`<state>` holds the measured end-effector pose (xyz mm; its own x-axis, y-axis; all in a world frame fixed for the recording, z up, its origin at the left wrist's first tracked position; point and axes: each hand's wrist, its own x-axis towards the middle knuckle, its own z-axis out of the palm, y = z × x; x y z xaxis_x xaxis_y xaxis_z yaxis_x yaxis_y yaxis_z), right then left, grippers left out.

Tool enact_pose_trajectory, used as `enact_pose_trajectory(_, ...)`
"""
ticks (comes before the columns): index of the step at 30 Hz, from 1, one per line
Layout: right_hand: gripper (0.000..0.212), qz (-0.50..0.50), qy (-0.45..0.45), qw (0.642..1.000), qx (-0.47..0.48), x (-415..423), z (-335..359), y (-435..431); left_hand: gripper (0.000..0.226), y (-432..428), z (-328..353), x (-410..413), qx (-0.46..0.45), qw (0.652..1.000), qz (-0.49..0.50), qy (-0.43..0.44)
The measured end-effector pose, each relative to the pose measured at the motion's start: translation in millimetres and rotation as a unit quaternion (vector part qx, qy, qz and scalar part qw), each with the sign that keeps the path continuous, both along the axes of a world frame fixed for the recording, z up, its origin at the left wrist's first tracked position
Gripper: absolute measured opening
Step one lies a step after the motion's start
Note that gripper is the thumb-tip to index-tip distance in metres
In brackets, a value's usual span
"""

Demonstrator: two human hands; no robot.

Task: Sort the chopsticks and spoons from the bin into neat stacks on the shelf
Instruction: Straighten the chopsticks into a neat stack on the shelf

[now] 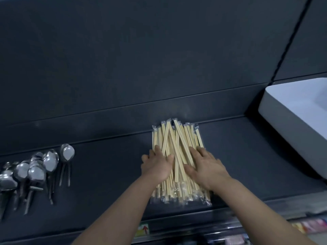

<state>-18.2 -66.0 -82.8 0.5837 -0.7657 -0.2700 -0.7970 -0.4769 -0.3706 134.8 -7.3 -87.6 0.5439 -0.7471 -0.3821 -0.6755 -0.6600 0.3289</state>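
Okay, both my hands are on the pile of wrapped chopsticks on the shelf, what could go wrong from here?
1. Several pairs on top of the chopsticks lie crossed; pushing with the left hand and right hand may skew them further rather than line them up.
2. The pile's near ends sit close to the front edge of the shelf, and the clear wrappers look slippery, so a few might slide off toward you.

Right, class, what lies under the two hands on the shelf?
Both the left hand and right hand rest flat on a pile of wrapped chopsticks, which lies on the dark shelf. The sticks' middles directly under the palms are covered.
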Motion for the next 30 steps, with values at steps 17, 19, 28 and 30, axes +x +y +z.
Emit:
enact_pose_trajectory(17, 0.065, -0.030, -0.057, 0.998, 0.016, -98.7, 17.1, -66.2, 0.059, -64.4, 15.7, -86.1, -0.082, 0.996, 0.012, -0.025)
enact_pose_trajectory(19, 0.062, -0.010, -0.083, 0.996, -0.015, -95.4, 20.1, -63.1, 0.075, -69.4, 19.4, -89.1, -0.058, 0.997, 0.032, -0.032)
enact_pose_trajectory(28, 0.051, 0.022, -0.034, 0.999, -0.004, -96.3, 15.3, -60.4, 0.029, -87.1, 24.8, -89.7, -0.028, 0.997, 0.067, 0.034)
enact_pose_trajectory(30, 0.052, 0.022, -0.031, 0.999, -0.003, -97.2, 15.7, -61.2, 0.022, -87.3, 27.5, -91.0, -0.037, 0.993, 0.080, 0.080)
